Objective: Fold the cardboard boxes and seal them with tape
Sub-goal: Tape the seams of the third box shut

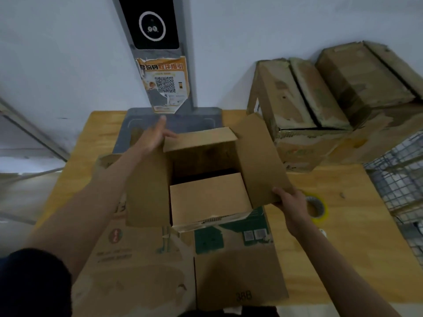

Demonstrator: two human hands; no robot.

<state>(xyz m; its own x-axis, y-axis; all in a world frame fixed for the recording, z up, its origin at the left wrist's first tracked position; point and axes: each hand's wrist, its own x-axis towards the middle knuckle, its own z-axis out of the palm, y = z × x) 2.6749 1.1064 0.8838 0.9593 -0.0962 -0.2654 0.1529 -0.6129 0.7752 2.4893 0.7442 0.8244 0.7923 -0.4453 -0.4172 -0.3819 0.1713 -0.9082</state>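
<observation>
An open brown cardboard box [206, 161] stands on a flattened printed carton [146, 266] on the wooden table [357, 259]. Its near flap [209, 199] and far flap [199, 138] are folded inward; the two side flaps stand up. My left hand [153, 136] reaches over the left side flap [147, 191], fingers straight, touching the far flap's left corner. My right hand [291, 205] grips the lower corner of the right side flap [258, 161]. A roll of clear tape with a yellow core [319, 208] lies on the table just right of that hand.
Two worn cardboard boxes [325, 106] are stacked at the back right. A wire mesh basket [398, 186] stands at the right edge. A grey scanner stand with a QR poster [166, 85] rises at the table's back, against the white wall.
</observation>
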